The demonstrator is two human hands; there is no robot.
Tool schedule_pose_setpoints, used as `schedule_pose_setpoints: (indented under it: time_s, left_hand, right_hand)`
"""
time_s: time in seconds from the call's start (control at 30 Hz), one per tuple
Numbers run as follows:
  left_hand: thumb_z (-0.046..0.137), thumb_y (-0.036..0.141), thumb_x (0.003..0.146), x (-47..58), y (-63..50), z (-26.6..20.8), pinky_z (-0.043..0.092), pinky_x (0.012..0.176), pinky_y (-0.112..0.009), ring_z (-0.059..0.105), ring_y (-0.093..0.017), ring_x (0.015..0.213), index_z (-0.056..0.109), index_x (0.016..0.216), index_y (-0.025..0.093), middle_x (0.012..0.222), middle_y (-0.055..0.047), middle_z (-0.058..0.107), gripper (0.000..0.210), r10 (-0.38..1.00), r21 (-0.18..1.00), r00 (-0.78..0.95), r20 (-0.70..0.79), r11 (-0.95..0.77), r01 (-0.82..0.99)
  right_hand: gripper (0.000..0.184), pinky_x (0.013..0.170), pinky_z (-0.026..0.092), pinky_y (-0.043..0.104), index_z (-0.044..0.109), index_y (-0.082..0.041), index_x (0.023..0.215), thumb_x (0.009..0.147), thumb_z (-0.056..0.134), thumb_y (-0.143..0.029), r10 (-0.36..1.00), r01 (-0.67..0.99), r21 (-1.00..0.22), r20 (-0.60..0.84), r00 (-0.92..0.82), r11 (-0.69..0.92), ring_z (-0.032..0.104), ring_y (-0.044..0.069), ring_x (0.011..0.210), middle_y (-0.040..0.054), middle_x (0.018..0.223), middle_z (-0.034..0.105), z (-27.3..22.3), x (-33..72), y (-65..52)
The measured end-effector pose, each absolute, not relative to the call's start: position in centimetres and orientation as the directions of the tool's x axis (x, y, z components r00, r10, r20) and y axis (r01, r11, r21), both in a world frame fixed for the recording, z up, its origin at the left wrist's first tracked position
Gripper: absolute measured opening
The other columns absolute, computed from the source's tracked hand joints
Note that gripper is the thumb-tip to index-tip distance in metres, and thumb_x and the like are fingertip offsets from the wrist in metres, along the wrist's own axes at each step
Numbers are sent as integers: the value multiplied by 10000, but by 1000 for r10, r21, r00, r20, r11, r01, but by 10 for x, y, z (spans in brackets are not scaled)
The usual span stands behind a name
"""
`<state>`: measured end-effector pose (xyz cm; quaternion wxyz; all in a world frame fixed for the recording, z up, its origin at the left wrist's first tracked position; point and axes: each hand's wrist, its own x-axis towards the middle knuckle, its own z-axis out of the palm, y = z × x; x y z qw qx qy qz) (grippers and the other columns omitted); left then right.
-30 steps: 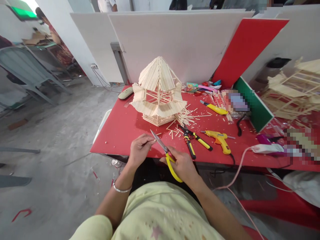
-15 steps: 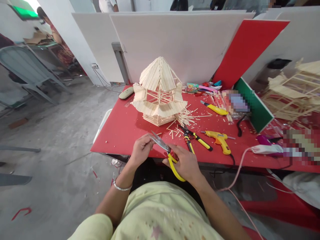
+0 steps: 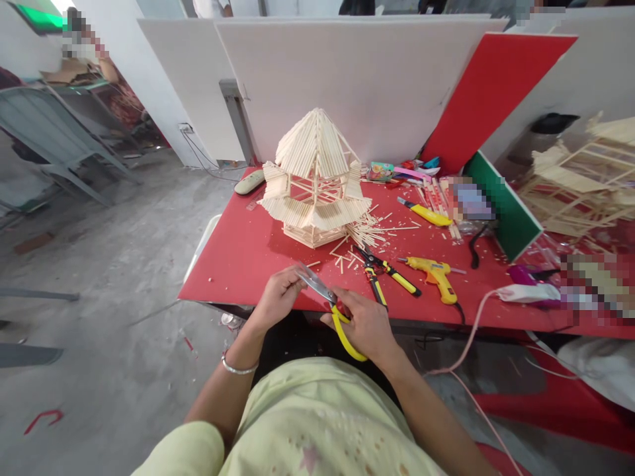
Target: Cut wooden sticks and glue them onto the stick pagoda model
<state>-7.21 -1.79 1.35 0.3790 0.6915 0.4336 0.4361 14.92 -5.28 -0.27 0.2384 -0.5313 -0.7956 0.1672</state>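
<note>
My right hand (image 3: 364, 324) is closed round the yellow handles of a pair of scissors (image 3: 342, 330), whose metal blades point up and left. Beside the blade tips my left hand (image 3: 280, 294) is closed in a pinch; whatever lies between its fingertips is too small to make out. Beyond both hands stands a pavilion model of thin wooden sticks (image 3: 315, 178) with a pointed roof. Loose sticks (image 3: 370, 231) and small cut pieces lie scattered at its right side.
On the red table (image 3: 228, 264) lie black-and-yellow pliers (image 3: 391, 274), a yellow glue gun (image 3: 434, 274), a yellow utility knife (image 3: 426, 213) and an eyeglass case (image 3: 249, 182). A green board (image 3: 506, 211) leans at the right, near another stick model (image 3: 580, 178). White boards (image 3: 347, 86) stand behind.
The scissor blades have shifted slightly near the left fingertips. Both hands keep nearly the same place and grip; the whole view has tilted a little.
</note>
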Motion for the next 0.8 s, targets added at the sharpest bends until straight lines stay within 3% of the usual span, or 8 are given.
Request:
schedule_pose_setpoints:
  time_s: [0.17,0.27,0.43,0.67,0.8]
  left_hand:
    - [532,300,919,-69,-19,14,360,562,-221,430,-99,581,588,717,161,655,11,482,252,943,934,234,236,-287,214]
    - [545,310,913,-66,-18,15,374,551,-221,446,-99,569,635,762,161,658,5,509,230,943,940,222,246,-288,182]
    - [583,276,887,-64,-17,15,431,572,-233,526,-115,628,689,813,172,788,-37,615,166,940,937,165,299,-322,135]
    - [601,220,873,-66,-16,10,429,575,-237,535,-111,610,694,785,179,733,-22,614,135,941,936,134,311,-328,126]
    - [639,221,850,-65,-17,10,416,569,-235,524,-112,595,670,687,173,636,-2,568,172,940,930,110,322,-336,153]
  right_hand:
    - [484,770,475,250,581,-238,1242,840,620,-506,914,671,-621,260,-311,405,677,164,854,39,1007,719,-11,150,-54]
    - [535,799,471,273,557,-240,1275,826,626,-522,911,720,-558,265,-317,413,660,191,925,58,1043,700,-8,150,-53]
    - [521,756,450,270,562,-239,1270,834,608,-520,907,771,-481,272,-321,417,640,190,879,54,944,682,0,150,-52]
    - [555,747,443,269,554,-216,1289,835,597,-533,914,782,-476,258,-315,403,626,188,835,62,907,674,-2,146,-55]
    - [462,714,441,251,586,-231,1239,855,595,-490,911,739,-535,287,-297,410,642,159,771,44,935,706,-8,146,-55]
